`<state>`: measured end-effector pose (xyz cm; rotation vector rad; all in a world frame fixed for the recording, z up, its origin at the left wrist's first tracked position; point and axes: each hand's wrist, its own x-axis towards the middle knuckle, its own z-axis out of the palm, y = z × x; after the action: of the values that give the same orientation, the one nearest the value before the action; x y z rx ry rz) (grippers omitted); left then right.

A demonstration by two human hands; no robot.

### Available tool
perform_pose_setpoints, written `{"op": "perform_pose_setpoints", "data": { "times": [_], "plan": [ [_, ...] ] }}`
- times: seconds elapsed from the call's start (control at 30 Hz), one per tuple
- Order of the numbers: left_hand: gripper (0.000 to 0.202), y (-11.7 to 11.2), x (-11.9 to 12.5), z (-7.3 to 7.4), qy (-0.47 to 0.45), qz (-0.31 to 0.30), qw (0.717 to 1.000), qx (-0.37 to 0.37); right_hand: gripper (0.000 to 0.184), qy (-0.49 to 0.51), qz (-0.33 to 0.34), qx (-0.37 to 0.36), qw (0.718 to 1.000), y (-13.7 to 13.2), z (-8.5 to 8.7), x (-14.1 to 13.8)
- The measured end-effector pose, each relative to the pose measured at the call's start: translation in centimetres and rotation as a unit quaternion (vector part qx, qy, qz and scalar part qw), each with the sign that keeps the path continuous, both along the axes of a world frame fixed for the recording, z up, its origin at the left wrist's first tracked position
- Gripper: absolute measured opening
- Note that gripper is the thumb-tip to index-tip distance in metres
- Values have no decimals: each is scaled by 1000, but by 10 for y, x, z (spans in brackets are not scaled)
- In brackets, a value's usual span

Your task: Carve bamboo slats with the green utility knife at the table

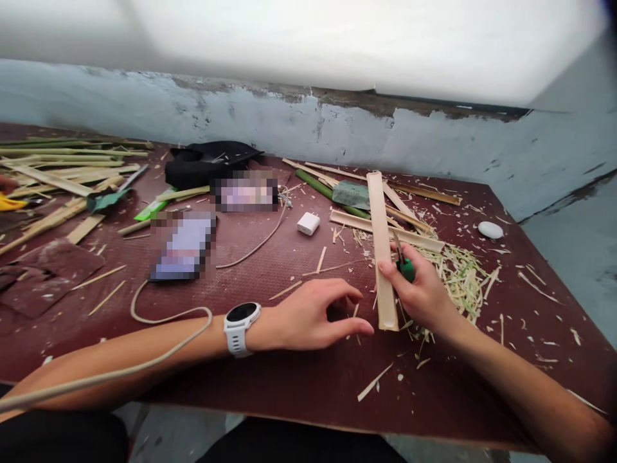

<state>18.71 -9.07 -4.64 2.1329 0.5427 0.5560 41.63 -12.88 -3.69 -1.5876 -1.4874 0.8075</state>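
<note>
My right hand (425,289) grips a split bamboo strip (382,238) near its lower half, the thumb lying across its pale, hollowed face. In the same hand is a small green-handled knife (405,269), its dark narrow blade pointing up beside the strip; the fingers partly cover the handle. My left hand (321,314) is just left of the strip's lower end, thumb and fingers apart in a loose curve, holding nothing. Beyond the right hand lie bamboo shavings (460,276) in a heap and another split bamboo piece (414,237).
A phone (186,244), a second screen (247,193), a white charger (308,223) and a pale cable (173,318) running over my left forearm are on the table (270,386). Bamboo strips (62,167) pile up at left, where another person's hand (6,184) shows. A white oval object (490,229) sits right.
</note>
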Motion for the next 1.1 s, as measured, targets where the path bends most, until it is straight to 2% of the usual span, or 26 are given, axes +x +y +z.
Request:
{"op": "perform_pose_setpoints", "data": {
  "times": [0.1,0.23,0.5,0.73,0.87,0.93,1.0,1.1],
  "plan": [
    [33,-12,6,3,-4,6,998,-56,36,-22,1,2,1000,-7,-1,-9],
    [19,-12,8,0,-22,15,995,-92,34,-34,24,0,999,-13,1,-17],
    [10,-9,9,-1,-20,28,997,-70,36,-51,42,-5,998,-14,3,-18],
    [9,-6,6,1,-33,80,996,-20,38,-24,68,-14,997,-15,4,-18],
    [11,3,4,0,-57,128,990,-24,37,-21,66,-15,997,-15,3,-15],
    [13,13,2,0,-83,175,979,-56,37,-26,66,-12,997,-14,2,-13],
    [16,24,1,-2,-119,221,961,-120,38,-32,65,-6,997,-12,0,-11],
    [19,38,1,-5,-178,266,913,-254,38,-39,61,-1,997,-10,-2,-8]
  ]
}}
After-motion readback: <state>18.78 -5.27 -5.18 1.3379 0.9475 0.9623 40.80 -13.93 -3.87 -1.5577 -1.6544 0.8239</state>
